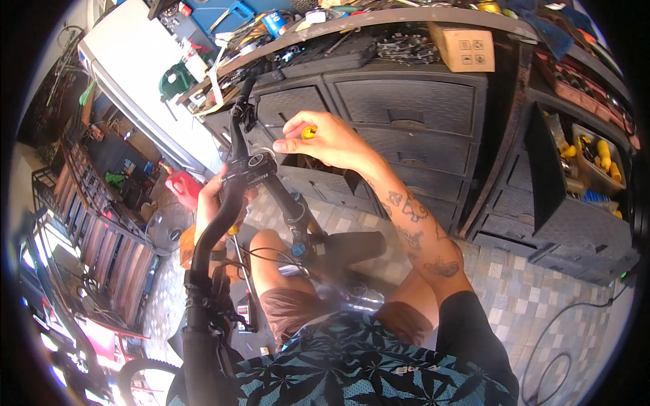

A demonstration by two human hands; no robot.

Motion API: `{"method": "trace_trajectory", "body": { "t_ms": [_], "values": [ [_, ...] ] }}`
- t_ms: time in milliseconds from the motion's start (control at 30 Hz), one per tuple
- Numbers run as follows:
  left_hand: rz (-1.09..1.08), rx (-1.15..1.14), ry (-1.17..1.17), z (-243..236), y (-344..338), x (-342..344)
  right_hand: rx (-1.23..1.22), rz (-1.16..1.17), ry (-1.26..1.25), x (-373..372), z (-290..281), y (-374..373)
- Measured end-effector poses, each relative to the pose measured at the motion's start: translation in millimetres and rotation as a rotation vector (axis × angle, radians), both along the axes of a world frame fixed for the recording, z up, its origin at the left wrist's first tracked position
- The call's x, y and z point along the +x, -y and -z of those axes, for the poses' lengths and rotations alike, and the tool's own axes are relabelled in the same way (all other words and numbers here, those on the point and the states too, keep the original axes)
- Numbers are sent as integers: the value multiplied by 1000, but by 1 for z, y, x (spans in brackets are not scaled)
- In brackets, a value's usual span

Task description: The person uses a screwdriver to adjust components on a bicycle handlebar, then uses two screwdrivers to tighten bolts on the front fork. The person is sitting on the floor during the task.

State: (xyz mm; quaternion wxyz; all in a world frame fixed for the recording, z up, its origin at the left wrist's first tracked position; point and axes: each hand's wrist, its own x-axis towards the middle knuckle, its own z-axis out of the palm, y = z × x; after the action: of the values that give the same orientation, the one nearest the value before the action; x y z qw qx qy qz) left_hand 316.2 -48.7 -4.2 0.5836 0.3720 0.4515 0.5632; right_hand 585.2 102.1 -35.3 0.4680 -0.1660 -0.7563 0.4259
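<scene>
A black bicycle handlebar point(215, 237) runs from the lower left up to the far grip, its stem point(252, 169) near the middle. My left hand point(208, 201) is closed around the handlebar beside the stem, with most of its fingers hidden. Just right of the stem, my right hand point(328, 139) is raised, its fingers curled round a tool with a yellow handle point(309, 132). A thin shaft points left from that hand. Below the stem lie the fork crown and frame point(349, 249), between my knees. Another yellow-handled piece point(234, 229) shows under the handlebar.
Black drawer cabinets point(406, 101) stand ahead under a workbench cluttered with tools and a cardboard box point(462, 49). At right, an open drawer point(575, 176) holds yellow items. A red container point(181, 188), a fan point(166, 229) and a wooden bench point(101, 250) are at left; a cable point(542, 338) lies on the tiles.
</scene>
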Motion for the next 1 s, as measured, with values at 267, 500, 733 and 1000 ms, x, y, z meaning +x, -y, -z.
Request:
{"method": "trace_trajectory", "body": {
  "t_ms": [267, 500, 733, 1000],
  "values": [
    [24, 73, 88, -7, 28, -14, -295, -855, 107, -77, 15, -1],
    [-118, 164, -5, -11, 53, -50, -474, -1238, 219, -118, -3, 24],
    [-284, 186, -204, -1, 81, -95, 5, -834, -203, -145, 3, 90],
    [-501, 268, -487, 18, 87, -117, -165, -680, 81, -117, 0, 129]
  ]
}}
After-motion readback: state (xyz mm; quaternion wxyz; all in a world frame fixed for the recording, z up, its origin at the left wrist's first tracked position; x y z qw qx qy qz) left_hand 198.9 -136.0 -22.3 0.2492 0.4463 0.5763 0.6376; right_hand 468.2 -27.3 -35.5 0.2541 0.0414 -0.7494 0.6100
